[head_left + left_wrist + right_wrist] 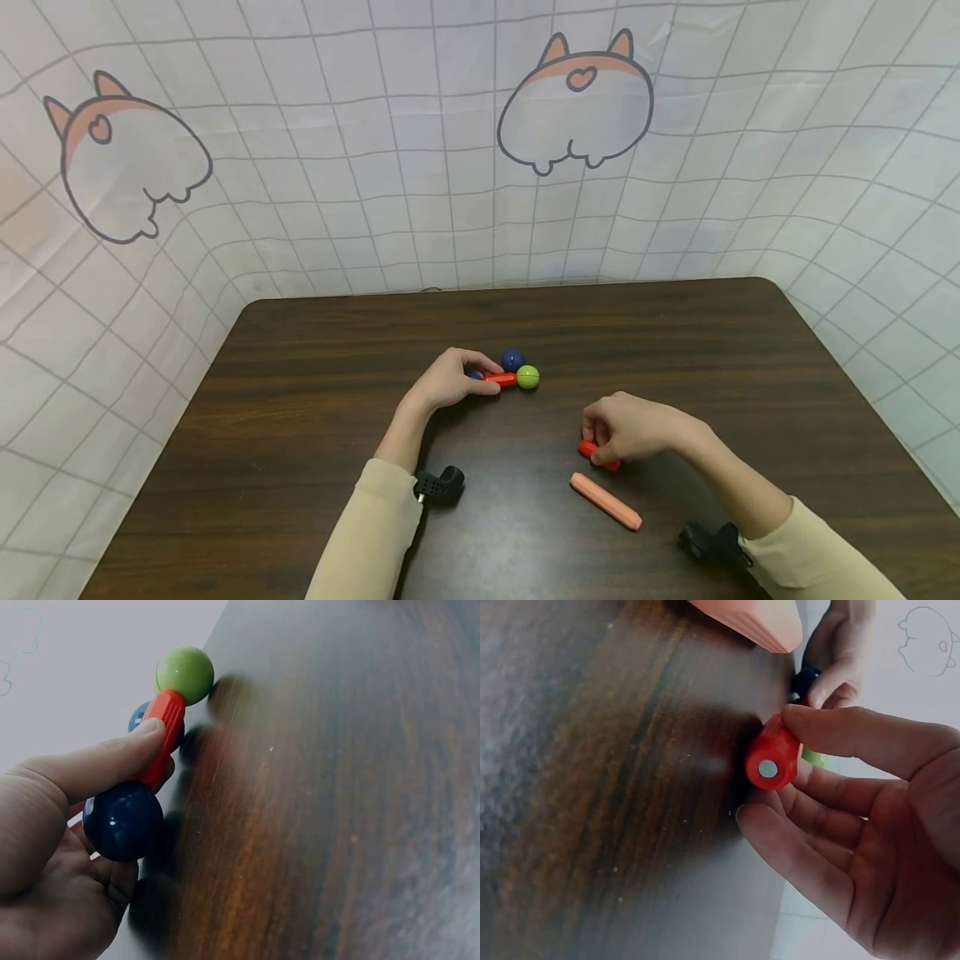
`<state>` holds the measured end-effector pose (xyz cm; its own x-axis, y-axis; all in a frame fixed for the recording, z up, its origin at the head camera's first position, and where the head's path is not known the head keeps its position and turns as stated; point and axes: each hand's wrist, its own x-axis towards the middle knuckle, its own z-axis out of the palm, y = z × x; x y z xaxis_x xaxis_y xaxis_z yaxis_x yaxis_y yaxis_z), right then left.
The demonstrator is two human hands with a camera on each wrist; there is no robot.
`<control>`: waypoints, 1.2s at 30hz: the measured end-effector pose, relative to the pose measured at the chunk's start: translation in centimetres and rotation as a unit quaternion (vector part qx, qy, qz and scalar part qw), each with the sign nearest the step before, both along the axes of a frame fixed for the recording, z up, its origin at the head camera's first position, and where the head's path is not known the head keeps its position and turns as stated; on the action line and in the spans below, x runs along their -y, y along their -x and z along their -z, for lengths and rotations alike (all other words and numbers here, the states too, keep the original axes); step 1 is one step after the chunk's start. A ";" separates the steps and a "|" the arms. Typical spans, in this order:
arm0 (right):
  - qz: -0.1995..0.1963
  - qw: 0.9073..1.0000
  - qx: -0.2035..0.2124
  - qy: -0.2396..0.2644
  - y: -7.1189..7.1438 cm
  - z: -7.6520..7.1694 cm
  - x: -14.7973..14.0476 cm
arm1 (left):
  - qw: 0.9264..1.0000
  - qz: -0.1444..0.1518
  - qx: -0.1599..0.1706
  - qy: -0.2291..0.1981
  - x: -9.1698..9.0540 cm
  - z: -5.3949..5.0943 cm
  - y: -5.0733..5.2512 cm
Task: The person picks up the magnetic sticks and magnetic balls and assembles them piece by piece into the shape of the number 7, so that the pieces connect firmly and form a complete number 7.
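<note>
My left hand (442, 383) pinches a red magnetic rod (166, 727) between thumb and fingers, near the middle of the table. At the rod's far end is a green ball (528, 377), and at its near end a dark blue ball (124, 822). Another blue ball (512, 360) lies beside the green one, partly hidden by the rod in the left wrist view. To the right and closer in, my right hand (637, 427) holds a second red rod (771, 757) by thumb and fingers, low over the table. A silvery round magnet shows in that rod's end.
A peach-coloured rod (606, 502) lies on the dark wooden table (300, 433), just in front of the right hand. A white gridded curtain (420, 167) with cartoon prints surrounds the table's back and sides. Both wrists wear black camera mounts (442, 486).
</note>
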<state>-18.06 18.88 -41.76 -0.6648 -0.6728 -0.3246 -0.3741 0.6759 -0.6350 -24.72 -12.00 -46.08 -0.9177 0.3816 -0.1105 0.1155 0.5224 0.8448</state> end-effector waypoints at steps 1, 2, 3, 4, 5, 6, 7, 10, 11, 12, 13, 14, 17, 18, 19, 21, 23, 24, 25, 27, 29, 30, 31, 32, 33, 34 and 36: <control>-0.002 1.000 -0.004 0.000 0.0 0.0 0.0 | 1.000 0.001 -0.001 -0.001 0.0 0.0 0.0; -0.003 1.000 -0.008 0.001 0.1 0.1 0.0 | 1.000 0.001 -0.003 -0.002 0.0 0.0 0.0; -0.005 1.000 -0.011 0.002 0.1 0.1 0.1 | 1.000 0.001 -0.004 -0.003 0.0 0.1 0.0; -0.007 1.000 -0.015 0.002 0.1 0.1 0.1 | 1.000 0.002 -0.005 -0.004 -0.1 0.1 0.1; -0.008 1.000 -0.018 0.003 0.2 0.1 0.1 | 1.000 0.002 -0.006 -0.006 -0.1 0.1 0.0; -0.010 1.000 -0.021 0.004 0.2 0.2 0.1 | 1.000 0.001 -0.005 -0.006 -0.1 0.1 0.0; -0.011 1.000 -0.025 0.006 0.3 0.2 0.1 | 1.000 0.001 -0.005 -0.005 -0.1 0.1 0.0; -0.013 0.999 -0.039 0.010 0.4 0.3 0.1 | 1.000 0.000 -0.004 -0.004 -0.3 0.1 0.0; -0.013 0.999 -0.043 0.010 0.4 0.3 0.1 | 1.000 0.000 -0.004 -0.004 -0.3 0.2 0.1; -0.013 0.999 -0.048 0.012 0.4 0.4 0.1 | 1.000 0.000 -0.004 -0.005 -0.3 0.2 0.1; -0.013 0.999 -0.050 0.014 0.4 0.4 0.1 | 1.000 0.000 -0.003 -0.006 -0.3 0.3 0.1; -0.013 0.998 -0.051 0.016 0.4 0.5 0.2 | 1.000 -0.001 -0.003 -0.007 -0.3 0.3 0.1; -0.011 0.998 -0.052 0.019 0.4 0.5 0.2 | 1.000 -0.003 -0.002 -0.010 -0.3 0.4 0.1; -0.012 0.998 -0.052 0.020 0.4 0.5 0.2 | 1.000 -0.003 -0.003 -0.010 -0.3 0.4 0.1; -0.012 0.998 -0.053 0.021 0.4 0.5 0.2 | 1.000 -0.004 -0.003 -0.011 -0.3 0.4 0.1; -0.013 0.998 -0.056 0.022 0.5 0.5 0.2 | 1.000 -0.005 -0.002 -0.011 -0.3 0.4 0.2; -0.014 0.998 -0.060 0.024 0.6 0.6 0.2 | 1.000 -0.006 -0.004 -0.011 -0.3 0.4 0.2; -0.015 0.998 -0.061 0.025 0.6 0.6 0.2 | 1.000 -0.006 -0.005 -0.012 -0.3 0.4 0.2; -0.015 0.998 -0.063 0.025 0.7 0.6 0.2 | 1.000 -0.007 -0.004 -0.011 -0.3 0.4 0.2; -0.014 0.997 -0.066 0.025 0.8 0.6 0.2 | 1.000 -0.008 -0.005 -0.011 -0.3 0.4 0.2; -0.014 0.997 -0.069 0.025 0.8 0.4 0.3 | 1.000 -0.009 -0.005 -0.010 -0.4 0.3 0.3; -0.015 0.997 -0.069 0.027 0.8 0.4 0.4 | 1.000 -0.009 -0.005 -0.010 -0.4 0.3 0.3; -0.015 0.997 -0.069 0.029 0.8 0.3 0.5 | 1.000 -0.009 -0.005 -0.010 -0.4 0.3 0.3; -0.016 0.997 -0.069 0.032 0.9 0.2 0.6 | 1.000 -0.008 -0.006 -0.009 -0.4 0.4 0.3; -0.018 0.997 -0.069 0.035 0.9 0.1 0.6 | 1.000 -0.008 -0.006 -0.009 -0.4 0.4 0.3; -0.019 0.997 -0.071 0.038 0.9 0.1 0.7 | 1.000 -0.008 -0.006 -0.007 -0.4 0.4 0.3; -0.022 0.996 -0.076 0.042 1.0 0.0 0.9 | 1.000 -0.006 -0.006 -0.005 -0.3 0.5 0.4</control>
<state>-19.03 18.00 -41.77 -0.6706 -0.7235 -0.1640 -0.4982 0.6030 -0.6231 -25.08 -11.66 -46.62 -0.9239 0.3708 -0.0950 0.1196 0.5154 0.8485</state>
